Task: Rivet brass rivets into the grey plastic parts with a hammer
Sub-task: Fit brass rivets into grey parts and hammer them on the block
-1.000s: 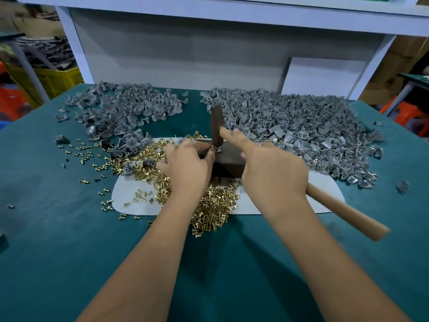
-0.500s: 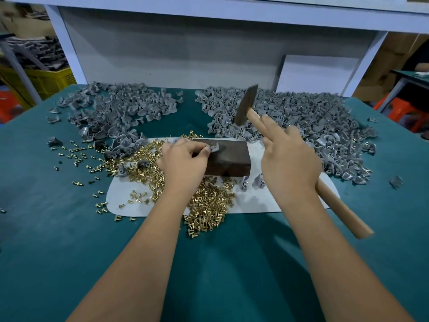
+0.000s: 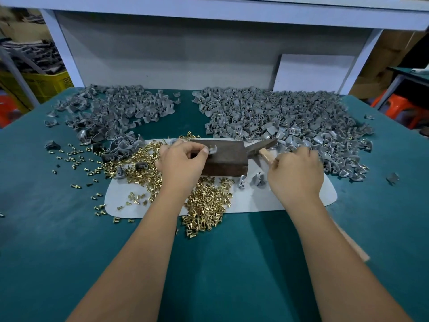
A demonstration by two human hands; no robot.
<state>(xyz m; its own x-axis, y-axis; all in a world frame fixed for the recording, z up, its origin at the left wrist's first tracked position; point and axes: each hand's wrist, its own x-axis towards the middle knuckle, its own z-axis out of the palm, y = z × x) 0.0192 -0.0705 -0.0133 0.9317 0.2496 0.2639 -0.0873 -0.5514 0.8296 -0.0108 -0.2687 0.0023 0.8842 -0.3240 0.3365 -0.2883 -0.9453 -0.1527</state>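
Left hand [image 3: 181, 162] pinches one grey plastic part [image 3: 212, 151] on the dark block [image 3: 224, 158]; right hand [image 3: 296, 173] grips the hammer [image 3: 261, 147], head low at the block's 3 o'clock. Big pile of grey parts [image 3: 278, 117] at 1 o'clock shows brass glints, likely riveted. Smaller pile [image 3: 116, 112] at 11 and loose brass rivets [image 3: 206, 205] at 6 remain — I'd judge well past half.

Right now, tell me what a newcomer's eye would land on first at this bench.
First, the two big heaps of grey plastic parts across the back of the green table, and the glittering brass rivets spilled over the white mat in front. At the centre, the left hand holds a grey part on the dark block, while the right hand grips the hammer beside it.
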